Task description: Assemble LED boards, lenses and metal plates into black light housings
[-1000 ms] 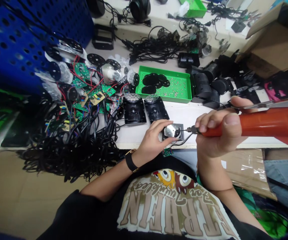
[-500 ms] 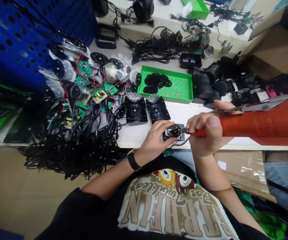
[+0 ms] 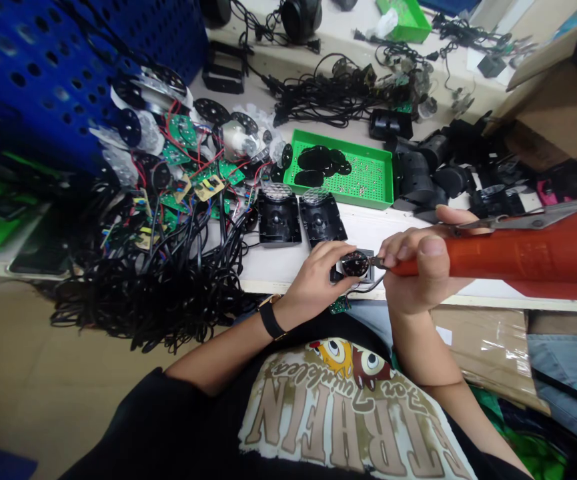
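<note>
Between the thumb and fingers of my left hand point(image 3: 319, 277) sits a small round black part point(image 3: 355, 264), near the table's front edge. Under it shows a grey block point(image 3: 369, 273). My right hand point(image 3: 415, 267) wraps round the front of an orange power screwdriver point(image 3: 513, 250) with a metal lever along its top. The tool lies nearly level, its bit at the right side of the round part; whether a screw is there I cannot make out. A small green circuit board point(image 3: 339, 305) hangs at the table edge below my left hand.
Two black housings point(image 3: 279, 217) with clear lenses stand behind my left hand. Behind them is a green tray point(image 3: 368, 177) holding black discs and small screws. Wired circuit boards and a heap of black cables point(image 3: 168, 293) lie left. Black shells point(image 3: 415, 177) and a cardboard box point(image 3: 553, 100) are at right.
The whole view has shifted slightly, so things appear a little further right and mostly lower. Both hands keep their grip, and the bit stays at the round part.
</note>
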{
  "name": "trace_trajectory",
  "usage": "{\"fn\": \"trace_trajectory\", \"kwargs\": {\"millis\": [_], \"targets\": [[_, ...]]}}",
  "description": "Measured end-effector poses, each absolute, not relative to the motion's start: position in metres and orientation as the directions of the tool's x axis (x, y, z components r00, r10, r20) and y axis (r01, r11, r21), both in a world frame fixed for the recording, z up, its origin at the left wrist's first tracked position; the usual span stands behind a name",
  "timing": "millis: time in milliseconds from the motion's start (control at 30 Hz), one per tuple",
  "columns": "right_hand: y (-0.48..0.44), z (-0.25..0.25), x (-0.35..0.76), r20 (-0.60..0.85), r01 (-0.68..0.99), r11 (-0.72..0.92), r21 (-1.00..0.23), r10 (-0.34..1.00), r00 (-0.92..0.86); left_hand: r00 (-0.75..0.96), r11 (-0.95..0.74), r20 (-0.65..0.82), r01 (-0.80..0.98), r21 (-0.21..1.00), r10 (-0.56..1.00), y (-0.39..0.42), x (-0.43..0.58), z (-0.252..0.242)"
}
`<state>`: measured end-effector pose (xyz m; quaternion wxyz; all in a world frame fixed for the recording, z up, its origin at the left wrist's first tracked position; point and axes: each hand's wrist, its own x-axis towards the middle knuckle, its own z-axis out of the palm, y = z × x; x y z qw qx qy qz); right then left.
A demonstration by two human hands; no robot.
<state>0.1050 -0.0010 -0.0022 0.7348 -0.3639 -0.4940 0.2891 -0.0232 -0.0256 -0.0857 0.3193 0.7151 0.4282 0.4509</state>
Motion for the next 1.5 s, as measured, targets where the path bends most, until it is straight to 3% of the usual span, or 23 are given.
{"fn": "trace_trajectory", "kwargs": {"millis": [267,500,600,800,1033,1133,1267,1400,1467,1500], "targets": [[0.0,-0.001,0.106,0.524,-0.06,0.579,-0.813,0.774,0.356,0.218,-0.396,0.343,0.291,0.871,0.914,-0.025,-0.023,-0.088],[-0.009,0.007,0.109,0.39,-0.298,0.495,-0.816,0.852,0.349,0.205,-0.216,0.161,0.284,0.934,0.965,-0.031,-0.024,-0.079],[-0.003,0.009,0.111,0.396,-0.347,0.55,-0.759,0.814,0.425,0.19,-0.203,0.153,0.276,0.939,0.97,-0.028,-0.028,-0.082],[0.001,0.016,0.115,0.388,-0.357,0.588,-0.726,0.779,0.493,0.267,-0.286,0.214,0.27,0.92,0.94,-0.035,-0.028,-0.078],[0.015,0.012,0.113,0.417,-0.348,0.569,-0.745,0.804,0.423,0.307,-0.187,0.112,0.225,0.956,0.945,-0.041,-0.04,-0.055],[0.03,0.006,0.11,0.418,-0.386,0.49,-0.782,0.871,0.26,0.331,-0.218,0.143,0.2,0.955,0.933,-0.035,-0.048,-0.041],[0.04,-0.001,0.105,0.379,-0.348,0.325,-0.879,0.92,-0.099,0.374,-0.262,0.18,0.182,0.948,0.91,-0.024,-0.05,-0.029],[0.058,-0.001,0.107,0.305,-0.265,0.186,-0.946,0.789,-0.534,0.34,-0.238,0.185,0.118,0.964,0.922,-0.017,-0.055,-0.028],[0.086,0.0,0.106,0.235,-0.266,0.092,-0.959,0.783,-0.576,0.327,-0.211,0.179,0.064,0.975,0.928,-0.017,-0.062,-0.029],[0.106,0.002,0.103,0.175,-0.287,0.025,-0.958,0.841,-0.512,0.328,-0.194,0.172,0.037,0.98,0.929,-0.017,-0.066,-0.028]]}}
